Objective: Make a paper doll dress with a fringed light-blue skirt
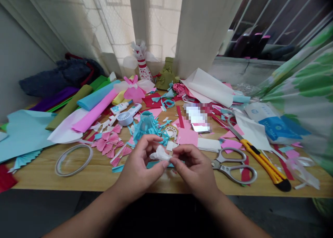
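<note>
My left hand [139, 165] and my right hand [195, 168] hover over the front of the wooden table, fingertips pinching a crumpled piece of white paper or tissue [160, 154] between them. Just beyond my left hand stands a small teal fringed paper skirt [145, 127]. Steel scissors with open loop handles [231, 167] lie to the right of my right hand. Further right is a yellow utility knife [262, 161]. Pink paper fan pieces [108, 144] are scattered left of my hands, and a small white paper square [171, 145] lies just behind the pinched piece.
Paper scraps cover the wooden table [39, 175], with rolled crepe paper [96, 106] at back left and a roll of clear tape [74, 160] at front left. Paper dress figures [142, 63] stand by the curtain [203, 30]. The table's front edge runs below my hands.
</note>
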`<action>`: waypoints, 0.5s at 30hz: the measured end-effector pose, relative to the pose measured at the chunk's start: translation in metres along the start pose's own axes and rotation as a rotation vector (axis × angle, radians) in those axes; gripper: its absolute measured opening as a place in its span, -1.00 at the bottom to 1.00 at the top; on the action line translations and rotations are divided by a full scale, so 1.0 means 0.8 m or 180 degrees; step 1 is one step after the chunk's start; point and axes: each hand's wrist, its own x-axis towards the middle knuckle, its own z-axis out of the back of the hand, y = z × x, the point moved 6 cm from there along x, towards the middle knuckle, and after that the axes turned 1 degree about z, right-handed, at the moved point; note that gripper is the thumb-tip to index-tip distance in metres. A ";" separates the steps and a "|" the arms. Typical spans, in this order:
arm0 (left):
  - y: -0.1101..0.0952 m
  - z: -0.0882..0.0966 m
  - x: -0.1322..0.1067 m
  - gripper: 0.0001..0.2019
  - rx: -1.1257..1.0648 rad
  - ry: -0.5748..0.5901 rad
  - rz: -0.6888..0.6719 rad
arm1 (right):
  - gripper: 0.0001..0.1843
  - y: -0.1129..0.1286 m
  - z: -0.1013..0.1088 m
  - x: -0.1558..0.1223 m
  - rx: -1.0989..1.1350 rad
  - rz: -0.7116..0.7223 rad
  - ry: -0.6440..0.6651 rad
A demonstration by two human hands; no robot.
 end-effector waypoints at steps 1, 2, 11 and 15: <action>0.001 0.000 0.001 -0.65 0.0046 0.0025 0.0025 | -0.85 0.001 0.001 0.000 -0.0005 0.0003 0.0019; 0.001 0.001 0.002 -0.68 0.0088 0.0009 0.0046 | -0.85 0.001 0.001 0.000 0.0007 0.0008 0.0029; -0.004 0.002 0.001 -0.76 0.0241 -0.0262 0.0045 | -0.76 -0.006 0.001 0.000 0.0459 -0.0193 0.0024; -0.004 -0.003 0.000 -0.70 0.0380 -0.0139 0.0036 | -0.81 -0.003 0.000 0.002 0.0150 -0.0198 -0.0007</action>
